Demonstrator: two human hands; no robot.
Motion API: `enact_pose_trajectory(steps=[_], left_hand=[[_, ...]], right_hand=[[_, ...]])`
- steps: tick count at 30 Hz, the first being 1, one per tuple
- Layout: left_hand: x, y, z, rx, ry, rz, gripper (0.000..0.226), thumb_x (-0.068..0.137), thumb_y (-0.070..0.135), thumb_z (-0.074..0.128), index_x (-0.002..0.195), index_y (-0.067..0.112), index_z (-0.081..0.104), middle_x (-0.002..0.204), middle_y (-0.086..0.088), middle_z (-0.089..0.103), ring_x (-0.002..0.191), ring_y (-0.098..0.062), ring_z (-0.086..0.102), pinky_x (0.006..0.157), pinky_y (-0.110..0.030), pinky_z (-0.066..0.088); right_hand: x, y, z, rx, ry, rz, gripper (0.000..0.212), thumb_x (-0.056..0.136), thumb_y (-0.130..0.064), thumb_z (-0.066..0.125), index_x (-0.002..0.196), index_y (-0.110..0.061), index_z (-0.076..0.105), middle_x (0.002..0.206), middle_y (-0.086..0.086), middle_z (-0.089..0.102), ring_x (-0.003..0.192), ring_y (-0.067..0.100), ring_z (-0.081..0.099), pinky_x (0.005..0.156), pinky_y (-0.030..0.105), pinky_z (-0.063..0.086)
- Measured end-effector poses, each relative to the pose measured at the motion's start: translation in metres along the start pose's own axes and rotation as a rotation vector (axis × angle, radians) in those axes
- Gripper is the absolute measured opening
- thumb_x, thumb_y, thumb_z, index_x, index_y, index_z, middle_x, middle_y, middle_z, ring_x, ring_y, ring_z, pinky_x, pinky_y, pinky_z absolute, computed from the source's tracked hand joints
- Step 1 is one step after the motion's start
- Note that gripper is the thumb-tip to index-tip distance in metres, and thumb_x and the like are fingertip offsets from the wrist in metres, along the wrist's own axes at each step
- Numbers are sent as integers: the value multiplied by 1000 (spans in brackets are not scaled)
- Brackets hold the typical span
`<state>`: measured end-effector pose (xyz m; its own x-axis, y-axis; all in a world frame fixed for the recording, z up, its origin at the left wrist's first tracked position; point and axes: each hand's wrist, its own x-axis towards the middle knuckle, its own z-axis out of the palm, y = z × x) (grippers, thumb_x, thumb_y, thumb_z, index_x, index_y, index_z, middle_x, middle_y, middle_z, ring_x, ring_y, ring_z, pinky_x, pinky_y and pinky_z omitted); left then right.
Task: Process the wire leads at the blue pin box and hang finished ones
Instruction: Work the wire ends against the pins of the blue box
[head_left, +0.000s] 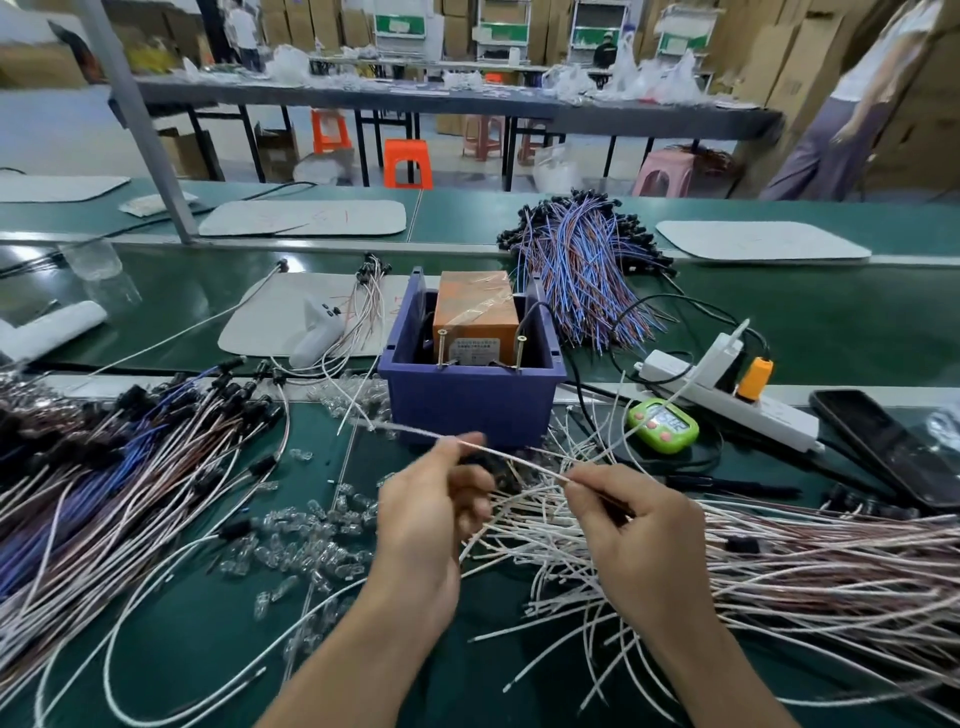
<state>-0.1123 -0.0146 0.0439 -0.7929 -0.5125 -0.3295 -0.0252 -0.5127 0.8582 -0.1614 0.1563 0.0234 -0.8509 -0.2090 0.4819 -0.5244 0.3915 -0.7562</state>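
Viewpoint: worn on your head, wide-angle, above the near edge of the green bench (182, 639).
Facing: forward and down; blue pin box (470, 405) dead ahead, far tables (415, 98) at top.
Nearness: your left hand (421, 525) and right hand (639, 535) close below.

**Factory assembly hall, wire-harness workstation.** The left hand (421, 525) and right hand (639, 525) pinch one white wire lead (511, 460) above a green bench mat (197, 639). Bundled leads (104, 493) lie to the left of the hands, loose white leads (779, 566) to their right, and small clear bulbs (311, 540) just left of the left hand. Straight ahead stands the blue pin box (470, 400), with a power strip (779, 421) and a timer (662, 423) ahead to the right. Beyond the box are a green conveyor belt (779, 322), a long work table (415, 101), plastic stools (408, 163) and stacked cartons (789, 57).
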Motion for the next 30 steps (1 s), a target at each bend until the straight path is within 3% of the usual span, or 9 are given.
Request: enact_pose_trajectory(steps=[3, 8, 12, 14, 16, 20, 23, 26, 30], left_hand=[[12, 11, -13, -316, 102, -71, 19, 104, 17, 58, 97, 8, 73, 65, -2, 61, 47, -7, 50, 40, -14, 41], [17, 21, -21, -354, 104, -26, 20, 104, 24, 58, 99, 11, 74, 63, 1, 58, 50, -7, 47, 42, -14, 41], [18, 28, -25, -406, 78, -9, 35, 104, 24, 52, 71, 16, 60, 57, 2, 44, 46, -10, 34, 40, -20, 27], [16, 27, -25, -347, 67, 37, 46, 102, 24, 50, 56, 22, 49, 52, 3, 34, 44, -12, 23, 40, -25, 21], [15, 25, -25, -217, 69, 116, 52, 99, 20, 50, 48, 26, 42, 51, 5, 28, 44, -12, 21, 38, -24, 21], [14, 23, -23, -49, 118, 147, 54, 97, 20, 56, 43, 24, 52, 52, 5, 44, 48, -11, 37, 51, -26, 31], [13, 21, -22, 8, 176, 170, 37, 97, 20, 61, 63, 22, 76, 66, 2, 69, 54, -6, 57, 65, -30, 39], [15, 21, -23, -33, 210, 159, 21, 101, 15, 60, 94, 16, 80, 70, 1, 73, 53, -4, 58, 55, -24, 41], [17, 26, -28, -175, 163, 183, 30, 101, 10, 59, 84, 13, 83, 67, 1, 67, 56, -6, 58, 48, -14, 46]], right_hand=[[-1, 0, 1, 12, -32, 16, 17, 85, -8, 82, 96, -21, 83, 86, -20, 76, 82, -1, 72, 73, 12, 54], [-2, -4, 1, -29, -98, 32, 18, 85, -9, 81, 95, -24, 83, 86, -33, 72, 81, -2, 71, 70, 18, 57], [0, -7, 3, -35, -151, 119, 15, 97, -26, 68, 108, -31, 78, 94, -28, 71, 93, -3, 66, 75, 15, 53], [2, -7, 4, -80, -166, 147, 19, 101, -31, 59, 115, -30, 74, 101, -23, 69, 99, -5, 63, 80, 10, 47], [5, -6, 4, -137, -196, 158, 15, 102, -26, 58, 105, -28, 73, 99, -19, 67, 97, -1, 60, 80, 16, 45], [6, -6, 5, -327, -381, 87, 18, 98, -31, 61, 85, -27, 73, 85, -16, 60, 91, 7, 51, 80, 29, 38], [5, -8, 5, -347, -377, 51, 8, 88, -37, 73, 84, -31, 71, 83, -20, 58, 91, 1, 49, 81, 28, 38], [2, -8, 1, -303, -322, 48, 21, 77, -41, 83, 87, -36, 64, 82, -19, 58, 88, -1, 53, 78, 20, 41], [2, -7, -2, -391, -361, -18, 21, 76, -44, 84, 81, -35, 66, 82, -22, 60, 90, 2, 52, 87, 26, 39]])
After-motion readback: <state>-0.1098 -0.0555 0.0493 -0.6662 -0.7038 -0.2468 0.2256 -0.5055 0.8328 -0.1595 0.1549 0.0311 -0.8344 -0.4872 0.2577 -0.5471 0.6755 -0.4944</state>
